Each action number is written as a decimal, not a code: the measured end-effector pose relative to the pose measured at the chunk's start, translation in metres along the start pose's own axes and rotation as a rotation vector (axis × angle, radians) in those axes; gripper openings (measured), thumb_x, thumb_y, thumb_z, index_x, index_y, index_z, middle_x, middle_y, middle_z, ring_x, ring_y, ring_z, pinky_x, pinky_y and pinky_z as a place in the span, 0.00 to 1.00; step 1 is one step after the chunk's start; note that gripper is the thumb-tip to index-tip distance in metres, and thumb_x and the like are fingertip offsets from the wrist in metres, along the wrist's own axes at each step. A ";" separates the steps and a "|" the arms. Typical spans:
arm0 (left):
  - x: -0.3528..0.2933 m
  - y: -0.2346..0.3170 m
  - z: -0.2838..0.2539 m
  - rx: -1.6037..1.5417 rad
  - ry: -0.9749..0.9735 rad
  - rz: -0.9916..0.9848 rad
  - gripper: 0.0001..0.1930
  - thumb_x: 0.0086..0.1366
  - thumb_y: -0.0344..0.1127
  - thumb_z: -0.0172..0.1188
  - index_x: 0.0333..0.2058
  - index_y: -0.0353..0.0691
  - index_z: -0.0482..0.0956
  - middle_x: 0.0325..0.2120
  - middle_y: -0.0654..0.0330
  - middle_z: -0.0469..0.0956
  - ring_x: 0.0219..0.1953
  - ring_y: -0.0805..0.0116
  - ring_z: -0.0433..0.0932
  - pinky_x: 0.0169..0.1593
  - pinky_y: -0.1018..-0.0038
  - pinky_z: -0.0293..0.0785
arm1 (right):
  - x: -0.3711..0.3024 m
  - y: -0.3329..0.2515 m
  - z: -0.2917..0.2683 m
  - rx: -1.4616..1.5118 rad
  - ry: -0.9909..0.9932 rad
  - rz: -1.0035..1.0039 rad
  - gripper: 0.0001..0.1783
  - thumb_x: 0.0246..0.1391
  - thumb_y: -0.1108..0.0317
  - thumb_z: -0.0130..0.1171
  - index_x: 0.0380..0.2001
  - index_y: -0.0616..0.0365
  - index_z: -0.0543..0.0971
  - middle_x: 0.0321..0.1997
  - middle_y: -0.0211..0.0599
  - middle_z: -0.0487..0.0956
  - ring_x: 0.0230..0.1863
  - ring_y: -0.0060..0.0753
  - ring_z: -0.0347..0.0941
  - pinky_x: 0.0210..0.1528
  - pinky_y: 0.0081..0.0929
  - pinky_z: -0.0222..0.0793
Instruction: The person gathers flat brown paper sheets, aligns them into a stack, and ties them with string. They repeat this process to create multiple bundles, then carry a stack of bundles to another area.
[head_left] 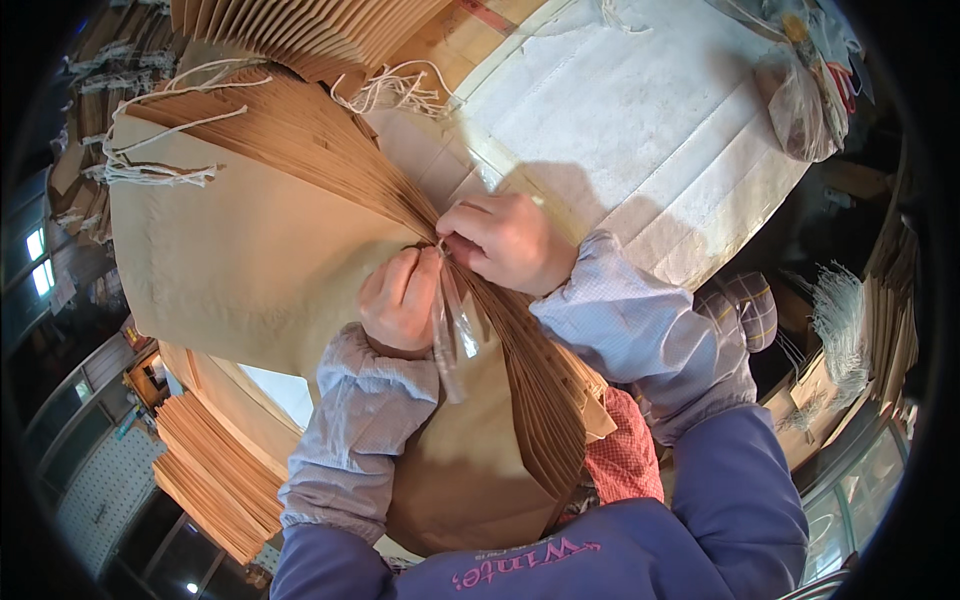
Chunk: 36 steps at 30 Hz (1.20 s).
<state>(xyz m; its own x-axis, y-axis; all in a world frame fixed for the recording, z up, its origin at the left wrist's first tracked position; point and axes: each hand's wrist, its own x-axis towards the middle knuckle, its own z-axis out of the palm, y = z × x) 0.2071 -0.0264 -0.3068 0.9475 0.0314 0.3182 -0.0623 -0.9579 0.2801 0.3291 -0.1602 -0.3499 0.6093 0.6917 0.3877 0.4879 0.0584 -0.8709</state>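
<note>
A thick bundle of brown paper bags [250, 240] lies across in front of me, drawn in at its middle and fanning out at both ends. A clear plastic strip [448, 350] goes around that narrow waist, its loose ends hanging down over the paper. My left hand [400, 300] is closed on the strip at the waist, fingers bent. Close beside it my right hand [508, 240] pinches the strip at the same spot, thumb and fingertips together. The fingertips of both hands nearly touch. Whether a knot sits between them is too small to tell. White cord handles [160, 172] stick out at the bundle's far left end.
Another stack of brown bags [310, 30] with white cords [400, 90] stands at the far side. A pale sheet [650, 120] covers the table at the far right, with a clear plastic bag [800, 110] at its edge. More brown paper [215, 475] is piled at the near left.
</note>
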 end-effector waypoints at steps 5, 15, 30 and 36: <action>-0.006 0.009 -0.011 -0.525 -0.068 -0.284 0.05 0.62 0.24 0.58 0.36 0.31 0.80 0.34 0.52 0.79 0.33 0.61 0.79 0.36 0.72 0.74 | -0.007 0.006 0.007 -0.067 -0.016 0.026 0.10 0.39 0.73 0.63 0.25 0.56 0.71 0.23 0.37 0.72 0.26 0.47 0.74 0.26 0.41 0.70; -0.033 -0.002 -0.055 -0.845 -0.505 -0.501 0.11 0.62 0.27 0.58 0.43 0.34 0.80 0.43 0.49 0.78 0.47 0.56 0.76 0.50 0.67 0.70 | -0.002 0.010 -0.012 0.126 -0.166 0.264 0.09 0.45 0.68 0.63 0.30 0.59 0.77 0.29 0.40 0.79 0.29 0.45 0.77 0.30 0.35 0.72; 0.073 -0.059 -0.018 0.148 -0.495 0.369 0.17 0.57 0.49 0.64 0.35 0.41 0.80 0.37 0.61 0.76 0.49 0.61 0.72 0.65 0.55 0.57 | -0.034 -0.029 0.029 -0.134 -0.237 0.650 0.25 0.62 0.48 0.53 0.42 0.64 0.74 0.37 0.55 0.79 0.40 0.60 0.75 0.43 0.48 0.70; 0.082 -0.071 0.002 0.030 -0.457 0.379 0.12 0.57 0.44 0.63 0.28 0.41 0.78 0.33 0.59 0.74 0.44 0.58 0.72 0.57 0.58 0.64 | -0.034 -0.015 0.028 -0.031 -0.150 0.659 0.19 0.62 0.54 0.53 0.40 0.60 0.77 0.32 0.54 0.79 0.36 0.60 0.75 0.38 0.48 0.70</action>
<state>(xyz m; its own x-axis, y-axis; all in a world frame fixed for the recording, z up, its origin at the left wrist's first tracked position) 0.2901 0.0435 -0.3022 0.9002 -0.4343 -0.0331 -0.4203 -0.8861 0.1952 0.2836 -0.1641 -0.3583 0.6934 0.6683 -0.2693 0.0631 -0.4287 -0.9012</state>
